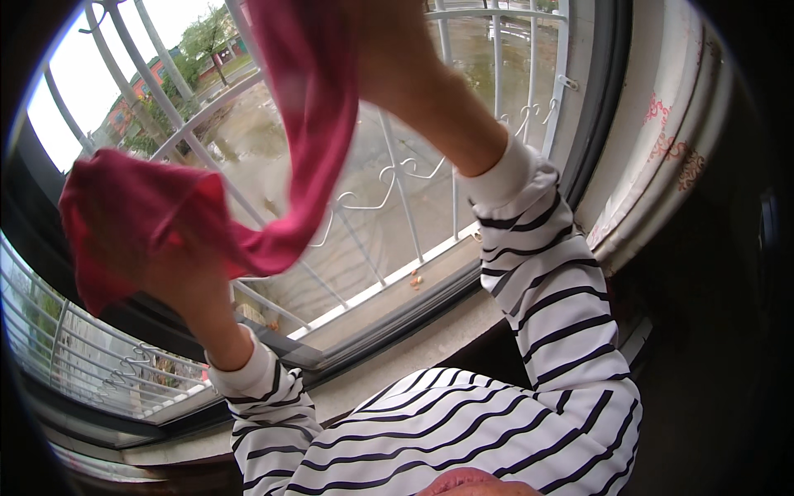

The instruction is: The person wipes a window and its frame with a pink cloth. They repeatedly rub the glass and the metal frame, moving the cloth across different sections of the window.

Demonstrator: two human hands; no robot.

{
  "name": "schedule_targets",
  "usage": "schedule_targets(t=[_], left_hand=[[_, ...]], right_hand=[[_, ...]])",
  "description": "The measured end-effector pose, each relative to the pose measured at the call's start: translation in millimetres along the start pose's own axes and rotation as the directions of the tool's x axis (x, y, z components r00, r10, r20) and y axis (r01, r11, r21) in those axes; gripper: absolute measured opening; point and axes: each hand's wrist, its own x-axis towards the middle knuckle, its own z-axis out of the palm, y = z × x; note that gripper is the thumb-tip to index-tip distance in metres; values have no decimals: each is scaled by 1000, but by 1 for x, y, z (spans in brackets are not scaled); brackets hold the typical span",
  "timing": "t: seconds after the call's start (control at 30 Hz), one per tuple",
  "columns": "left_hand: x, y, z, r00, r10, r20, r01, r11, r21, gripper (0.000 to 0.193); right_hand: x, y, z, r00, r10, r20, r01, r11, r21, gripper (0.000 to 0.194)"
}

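A dark pink cloth (316, 142) hangs in a long loop between my two raised hands, in front of the window. At the left, my left hand (180, 266) is on the bunched end of the cloth, which covers most of its fingers, beside the dark window frame (37, 186). My right hand (391, 43) is raised high at the top of the view, next to the upper part of the cloth; it is blurred and its fingers are cut off by the picture's edge, so its grip does not show.
White metal window bars (397, 186) with scrollwork stand beyond the opening. Small brownish bits (415, 280) lie on the outer sill (384, 301). Dark sliding tracks (409, 316) run along the bottom. A patterned white curtain (664, 142) hangs at the right.
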Motion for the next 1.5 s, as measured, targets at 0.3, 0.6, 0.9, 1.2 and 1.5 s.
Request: schedule_targets(t=[0.3, 0.6, 0.9, 1.2, 1.5], left_hand=[[-29, 2, -27, 974, 205, 93, -221, 951, 217, 71], [2, 32, 20, 968, 239, 78, -250, 952, 176, 72], [-155, 0, -50, 960, 33, 277, -95, 972, 214, 77], [-232, 37, -13, 850, 143, 508, -170, 985, 8, 76], [-185, 8, -28, 983, -127, 134, 129, 992, -8, 80]], right_hand=[[-70, -53, -50, 973, -102, 208, 148, 964, -219, 38], [-56, -56, 0, 976, 119, 185, -126, 992, 24, 42], [-206, -44, -110, 917, 381, 116, -357, 916, -180, 46], [-262, -157, -84, 815, 506, 282, -529, 849, 7, 41], [-269, -85, -118, 760, 649, -24, -610, 701, -371, 53]])
